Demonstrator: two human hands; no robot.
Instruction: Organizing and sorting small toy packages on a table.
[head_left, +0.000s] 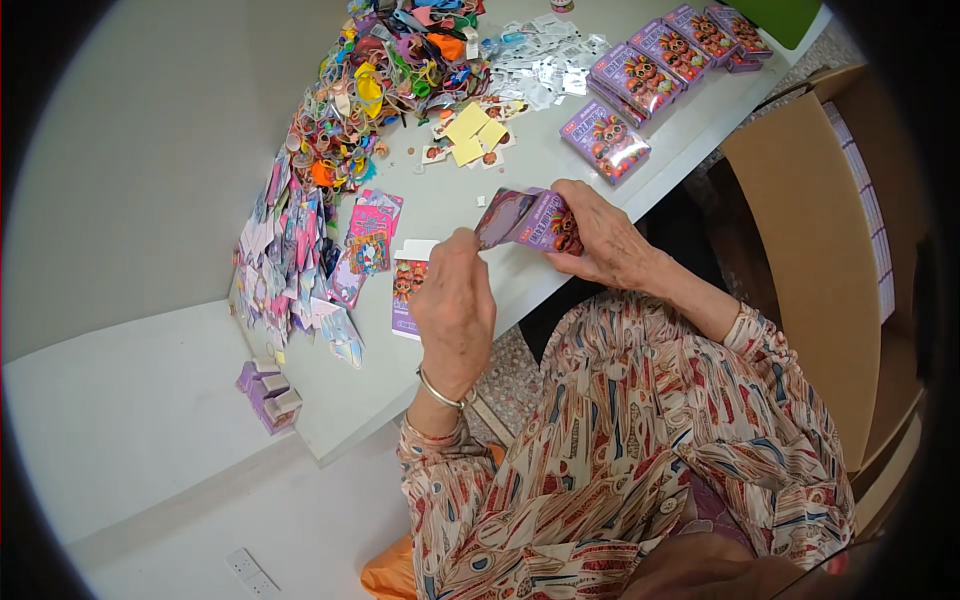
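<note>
Over the table's front edge, my right hand (612,240) grips a small purple cardboard box (552,226) with cartoon figures on its front. My left hand (455,305) is closed, its fingertips pinching a purple, pink-edged card (503,216) at the left end of that box. Whether the card sits partly inside the box cannot be made out. Just left of my left hand, another purple box (405,282) lies flat with its white flap raised, partly hidden by the hand. Pink and orange printed cards (372,238) are strewn beside it.
Shiny card packets (290,270) and colourful bands and trinkets (385,90) are heaped along the wall. Silver sachets (550,65), yellow papers (470,130) and wrapped purple boxes (640,80) lie farther back. An open carton (805,190) stands at right; purple boxes (268,393) sit at the left corner.
</note>
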